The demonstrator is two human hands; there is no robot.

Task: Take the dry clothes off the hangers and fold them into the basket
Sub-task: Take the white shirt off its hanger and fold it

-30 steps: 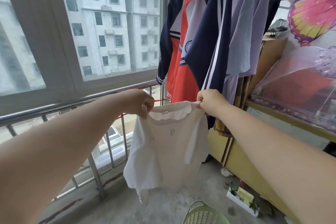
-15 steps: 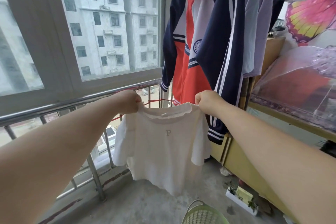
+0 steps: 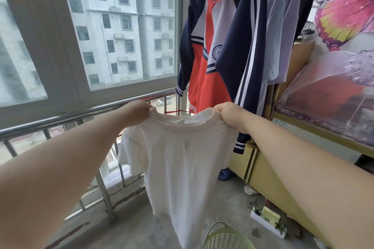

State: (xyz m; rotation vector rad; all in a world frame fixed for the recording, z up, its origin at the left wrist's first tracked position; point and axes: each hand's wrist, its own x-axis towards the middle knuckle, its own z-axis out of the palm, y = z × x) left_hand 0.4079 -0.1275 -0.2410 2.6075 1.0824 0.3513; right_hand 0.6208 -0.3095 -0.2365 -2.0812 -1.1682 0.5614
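Note:
A white T-shirt (image 3: pixel 180 170) with a small letter P on the chest hangs spread out in front of me. My left hand (image 3: pixel 137 110) pinches its left shoulder at the collar, and my right hand (image 3: pixel 230 114) pinches the right shoulder. Under the shirt's hem, at the bottom edge of the view, shows the rim of a light green basket (image 3: pixel 226 236). Behind the shirt a red, navy and white jacket (image 3: pixel 210 46) and a pale lilac shirt (image 3: pixel 281 26) hang from above; their hangers are mostly out of view.
A steel railing (image 3: pixel 60 120) runs along the left below a large window (image 3: pixel 121 26). A yellow cabinet (image 3: pixel 263 172) stands on the right, with a clear plastic cover (image 3: pixel 332 97) on top. A small white planter (image 3: pixel 267 222) sits on the concrete floor by the basket.
The white T-shirt has opened out from a bunched drape and now hangs flat and full length. Both hands kept their pinch on the shoulders and moved slightly apart.

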